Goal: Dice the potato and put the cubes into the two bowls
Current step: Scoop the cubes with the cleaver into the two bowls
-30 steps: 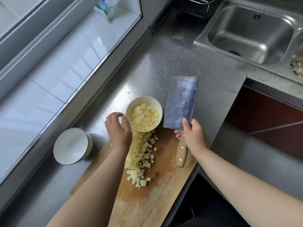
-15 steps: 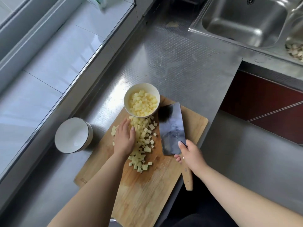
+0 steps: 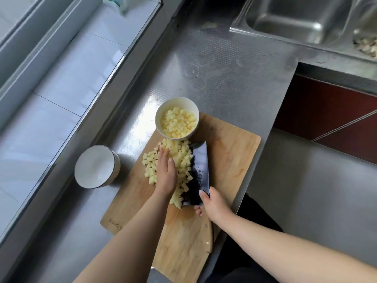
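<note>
cleaver (image 3: 199, 172) lowered, cubes (image 3: 183, 160) against left grip (image 3: 166, 172)

sink (image 3: 295, 21): cut off at top edge | cubes (image 3: 179, 160): partly under left hand (image 3: 166, 172)

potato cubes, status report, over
Left hand flat on potato cubes; right hand grips cleaver. One bowl filled, other bowl empty. Nothing blocking.

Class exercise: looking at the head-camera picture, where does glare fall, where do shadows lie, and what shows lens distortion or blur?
Head view: glare whitens the steel counter left of the filled bowl; the empty bowl casts a soft shadow to its right; the windowsill edge bows, a wide-angle effect; the carton at the top is smeared.
</note>
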Motion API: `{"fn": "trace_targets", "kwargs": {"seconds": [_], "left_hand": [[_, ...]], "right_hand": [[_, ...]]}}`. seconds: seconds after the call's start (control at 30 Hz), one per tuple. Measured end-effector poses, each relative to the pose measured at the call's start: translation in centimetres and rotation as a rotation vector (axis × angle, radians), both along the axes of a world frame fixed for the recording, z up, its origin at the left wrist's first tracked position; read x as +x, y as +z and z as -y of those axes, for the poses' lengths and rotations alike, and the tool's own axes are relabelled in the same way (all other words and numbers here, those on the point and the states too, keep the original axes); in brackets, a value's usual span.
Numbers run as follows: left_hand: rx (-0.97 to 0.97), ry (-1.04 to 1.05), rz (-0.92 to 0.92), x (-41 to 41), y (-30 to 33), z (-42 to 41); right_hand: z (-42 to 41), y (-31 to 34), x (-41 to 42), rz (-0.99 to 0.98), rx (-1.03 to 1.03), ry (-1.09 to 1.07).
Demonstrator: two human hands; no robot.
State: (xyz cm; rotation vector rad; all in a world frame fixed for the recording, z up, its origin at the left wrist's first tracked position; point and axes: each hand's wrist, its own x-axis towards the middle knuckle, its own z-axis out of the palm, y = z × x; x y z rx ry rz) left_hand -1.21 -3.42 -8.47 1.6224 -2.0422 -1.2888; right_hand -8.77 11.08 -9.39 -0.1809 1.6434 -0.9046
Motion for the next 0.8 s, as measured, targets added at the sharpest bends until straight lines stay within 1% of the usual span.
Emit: {"fn": "trace_targets", "kwargs": {"seconds": [0.13, 0.27, 0.43, 0.63, 0.8], "left_hand": [[0.037, -0.013, -0.011, 0.5, 0.9, -0.8], [0.06, 0.052, -0.055, 1.0, 1.8, -1.0], [-0.002, 0.102, -0.073, 1.4, 2.3, -1.1], [-0.032, 0.18, -0.036, 1.2, 3.1, -0.7], [-0.12, 0.226, -0.028, 0.3, 3.7, 0.4]], "right_hand": [[0.9, 0.2, 0.5, 0.014, -0.005, 0.038], [0.6, 0.6, -0.3, 0.101, -0.051, -0.023], [-1.0, 0.4, -2.4, 0.18, -0.027, -0.065], [-2.5, 1.4, -4.7, 0.185, -0.036, -0.056], [-2.9, 2.8, -6.4, 0.135, -0.069, -0.031]]}}
